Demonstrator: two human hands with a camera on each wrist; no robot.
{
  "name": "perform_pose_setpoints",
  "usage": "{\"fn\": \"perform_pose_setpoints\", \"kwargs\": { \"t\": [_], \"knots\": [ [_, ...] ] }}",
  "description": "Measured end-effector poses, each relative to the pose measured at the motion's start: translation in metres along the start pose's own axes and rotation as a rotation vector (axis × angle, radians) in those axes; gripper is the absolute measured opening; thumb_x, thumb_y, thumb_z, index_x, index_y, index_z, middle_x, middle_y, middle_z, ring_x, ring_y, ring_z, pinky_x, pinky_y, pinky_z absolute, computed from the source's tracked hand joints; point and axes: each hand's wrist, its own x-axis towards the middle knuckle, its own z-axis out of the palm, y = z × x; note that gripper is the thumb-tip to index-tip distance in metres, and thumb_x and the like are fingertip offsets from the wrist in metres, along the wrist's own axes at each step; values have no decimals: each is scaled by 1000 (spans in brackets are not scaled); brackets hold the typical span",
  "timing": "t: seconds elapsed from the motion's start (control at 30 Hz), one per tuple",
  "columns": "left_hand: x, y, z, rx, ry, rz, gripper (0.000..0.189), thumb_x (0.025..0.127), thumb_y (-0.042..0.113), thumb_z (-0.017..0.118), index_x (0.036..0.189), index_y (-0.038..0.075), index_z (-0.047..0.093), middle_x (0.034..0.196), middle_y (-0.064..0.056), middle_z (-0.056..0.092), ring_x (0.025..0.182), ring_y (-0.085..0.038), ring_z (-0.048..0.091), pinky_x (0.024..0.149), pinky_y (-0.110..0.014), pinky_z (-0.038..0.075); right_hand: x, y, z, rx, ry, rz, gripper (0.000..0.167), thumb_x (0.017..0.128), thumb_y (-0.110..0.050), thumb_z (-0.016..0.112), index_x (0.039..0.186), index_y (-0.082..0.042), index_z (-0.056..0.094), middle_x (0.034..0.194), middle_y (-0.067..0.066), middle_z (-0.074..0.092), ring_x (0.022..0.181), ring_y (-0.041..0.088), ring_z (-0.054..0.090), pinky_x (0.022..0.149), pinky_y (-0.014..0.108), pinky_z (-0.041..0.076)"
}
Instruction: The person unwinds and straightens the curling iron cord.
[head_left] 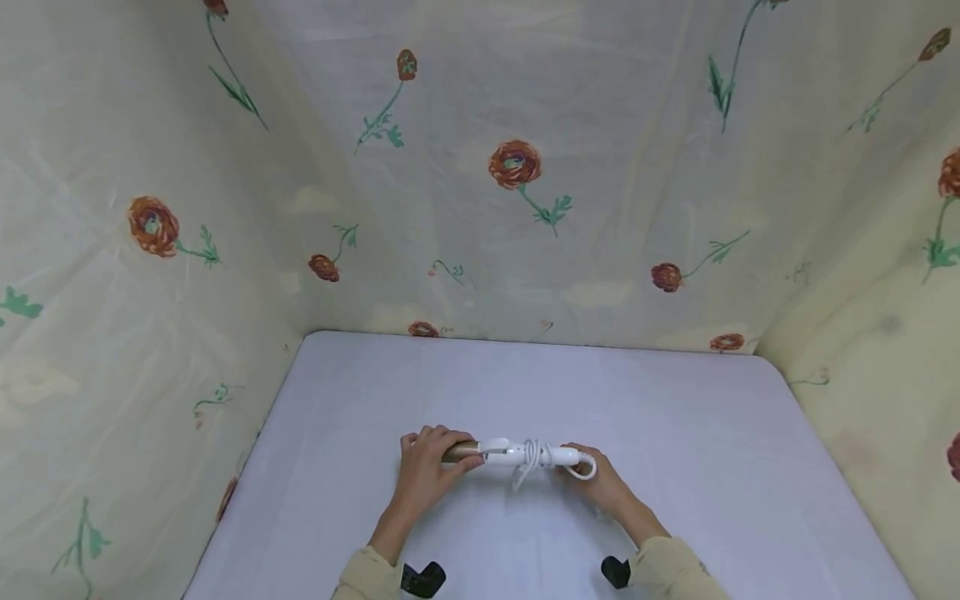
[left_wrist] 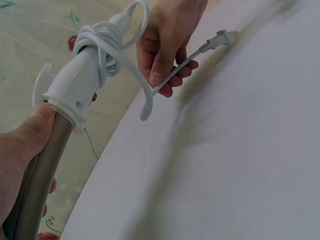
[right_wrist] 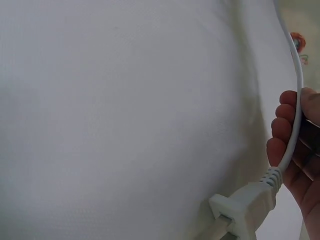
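A curling iron [head_left: 510,454] with a white handle [left_wrist: 80,82] and a bronze barrel [left_wrist: 37,172] is held level above the white table [head_left: 675,433]. My left hand [head_left: 427,471] grips the barrel [head_left: 459,452], thumb against the white collar. A white cord [left_wrist: 102,47] is wound around the handle. My right hand [head_left: 600,483] pinches the loose end of the cord [right_wrist: 295,125] near the handle's end. The white plug [right_wrist: 245,205] hangs below that hand, close to the table [right_wrist: 125,125].
Floral cloth [head_left: 510,167] walls close the table in at the back and on both sides. Black wrist mounts [head_left: 420,579] show at the near edge.
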Motion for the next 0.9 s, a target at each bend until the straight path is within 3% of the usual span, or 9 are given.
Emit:
{"fn": "perform_pose_setpoints", "kwargs": {
  "t": [0.07,0.13,0.2,0.33,0.4,0.57,0.77,0.9],
  "knots": [
    [0,0,1,8,1,-5,40,77,57,65,104,27,69,93,8,68,87,-13,57,86,-46,30,-2,-1,4,-2,4,79,12,89,-13,65,100,-14,68,100,3,70,94,15,62,85,36,49],
    [-1,1,1,15,6,-13,39,77,57,65,104,28,69,92,9,67,86,-12,56,86,-45,30,-5,-2,8,-63,12,79,15,90,-18,65,104,-15,68,106,3,70,103,21,64,89,41,49],
    [-1,2,1,19,14,-17,38,77,55,67,104,28,69,92,9,67,86,-12,55,86,-45,30,-7,-2,12,-165,25,-8,17,89,-19,65,106,-15,69,108,4,70,105,24,64,90,43,49],
    [0,2,1,24,32,-19,35,76,51,70,103,28,69,90,9,67,84,-12,54,86,-46,31,-11,-2,18,-377,90,-288,17,85,-14,69,101,-12,71,100,4,71,96,23,67,82,39,51],
    [1,2,1,24,35,-20,35,76,52,70,103,28,69,90,9,67,84,-12,54,86,-46,31,-13,-2,20,-404,97,-336,12,84,-12,69,96,-12,71,92,1,71,86,17,67,76,34,52],
    [3,1,1,27,42,-29,38,77,55,66,104,28,69,91,8,67,85,-13,55,87,-46,31,-16,-6,26,-348,16,-248,6,88,-16,65,89,-15,71,79,-9,65,69,0,54,64,23,46],
    [3,-2,1,40,50,-36,38,77,54,67,104,28,69,91,7,67,85,-14,55,87,-47,31,-24,-11,31,-308,-24,-205,6,89,-19,65,87,-19,70,81,-13,64,73,-2,54,67,23,46],
    [2,-2,1,47,50,-37,38,77,53,69,104,27,69,91,6,67,86,-15,56,88,-48,32,-31,-13,35,-268,7,-229,5,89,-19,65,89,-20,70,82,-14,63,76,-2,55,69,23,47]
  ]
}}
